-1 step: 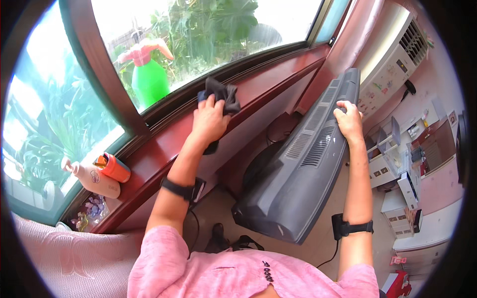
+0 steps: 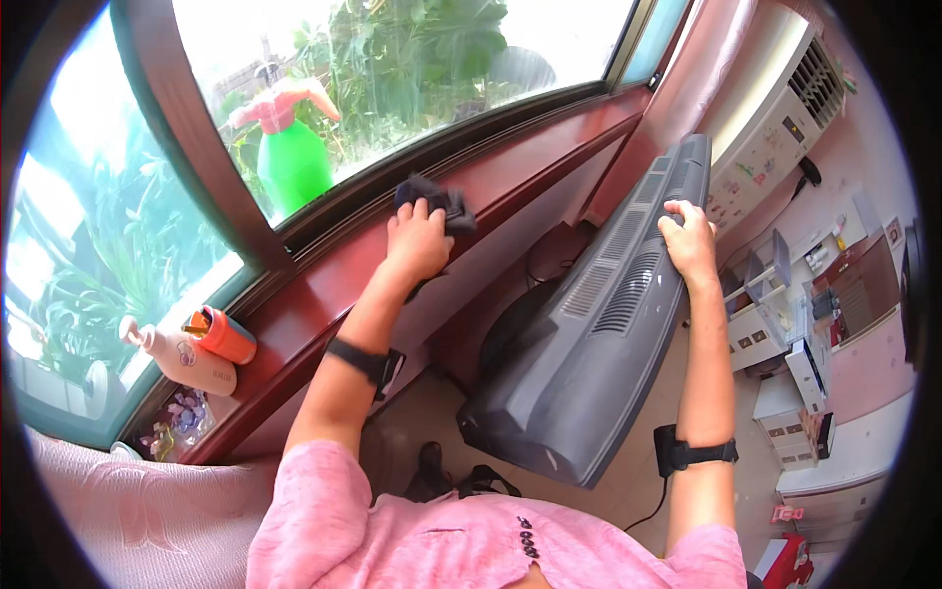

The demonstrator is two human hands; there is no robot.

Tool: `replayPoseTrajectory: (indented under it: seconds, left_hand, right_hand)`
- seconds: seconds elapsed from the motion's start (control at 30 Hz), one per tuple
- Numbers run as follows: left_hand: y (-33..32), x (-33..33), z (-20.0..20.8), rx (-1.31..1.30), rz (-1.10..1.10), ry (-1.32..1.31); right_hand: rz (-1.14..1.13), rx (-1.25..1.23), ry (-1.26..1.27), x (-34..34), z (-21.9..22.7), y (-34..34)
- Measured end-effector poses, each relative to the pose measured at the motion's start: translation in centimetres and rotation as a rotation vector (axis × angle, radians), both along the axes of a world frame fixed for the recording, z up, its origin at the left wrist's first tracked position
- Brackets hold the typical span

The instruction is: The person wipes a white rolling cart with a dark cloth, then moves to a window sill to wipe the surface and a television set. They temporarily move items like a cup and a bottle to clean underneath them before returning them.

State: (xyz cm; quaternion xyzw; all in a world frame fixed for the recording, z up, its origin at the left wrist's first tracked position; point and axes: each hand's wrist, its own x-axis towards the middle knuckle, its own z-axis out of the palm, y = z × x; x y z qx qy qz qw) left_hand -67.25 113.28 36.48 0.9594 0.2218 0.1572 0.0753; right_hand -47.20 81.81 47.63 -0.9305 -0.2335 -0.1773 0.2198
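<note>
My left hand (image 2: 419,239) presses a bunched dark grey cloth (image 2: 439,204) onto the glossy red-brown windowsill (image 2: 339,280). Part of the cloth hangs past the sill's inner edge below my wrist. On the other side, my right hand (image 2: 690,241) grips the edge of a bulky dark grey television (image 2: 599,324), its vented back turned up toward me. The fingertips beyond that edge are hidden. Outside the window pane stands a green spray bottle (image 2: 294,165) with a pinkish-orange trigger head.
A pale pump bottle (image 2: 191,360), an orange cup (image 2: 228,337) and purple ornaments (image 2: 186,412) crowd the sill's near left end. A pink patterned cloth (image 2: 157,510) covers something at lower left. A white air conditioner (image 2: 770,137) stands far right, with white cabinets (image 2: 780,437) nearer.
My left hand and the cloth have shifted slightly; the cloth's raised upper fold has dropped and blurs with motion. My right hand stays on the television.
</note>
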Motion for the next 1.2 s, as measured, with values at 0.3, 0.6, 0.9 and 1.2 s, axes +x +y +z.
replayPoseTrajectory:
  seconds: [0.3, 0.6, 0.9, 1.2]
  left_hand:
    - [1.6, 19.9, -2.2, -0.066, -0.165, 0.043]
    - [-2.0, 15.8, -2.1, -0.578, -0.817, -0.110]
    - [5.2, 9.8, 10.3, -0.125, -0.175, -0.619]
    - [7.7, 21.5, 8.8, 0.495, -0.246, -0.483]
  right_hand:
    - [0.046, 0.028, -0.063, -0.7, 0.2, 0.0]
    - [0.062, -0.013, -0.049, -0.4, 0.4, 0.0]
    - [0.051, -0.033, 0.001, -0.1, 0.4, 0.0]
    - [0.077, -0.028, -0.098, -1.1, 0.2, -0.2]
